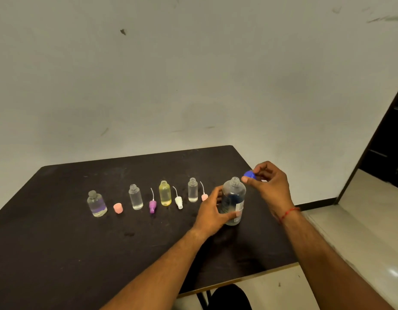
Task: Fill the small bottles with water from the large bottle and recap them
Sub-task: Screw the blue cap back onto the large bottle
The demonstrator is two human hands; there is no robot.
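**Large bottle open, cap held off to its right**

The large bottle [234,201] stands upright on the dark table [59,253], right of the frame's centre, its neck bare. The left hand [212,212] grips its lower body, fingers and thumb curled round it. Just up and right of the neck, the right hand [269,186] pinches the blue cap [249,174] between thumb and fingertips — clear of the bottle.

Leftward across mid-frame runs a row: squat clear bottle [96,203], pink cap [118,208], taller clear bottle [135,196], purple nozzle cap [152,206], yellow bottle [165,193], white nozzle cap [178,201], slim clear bottle [192,190] — then a pink nozzle cap [204,196] just beside the left hand.
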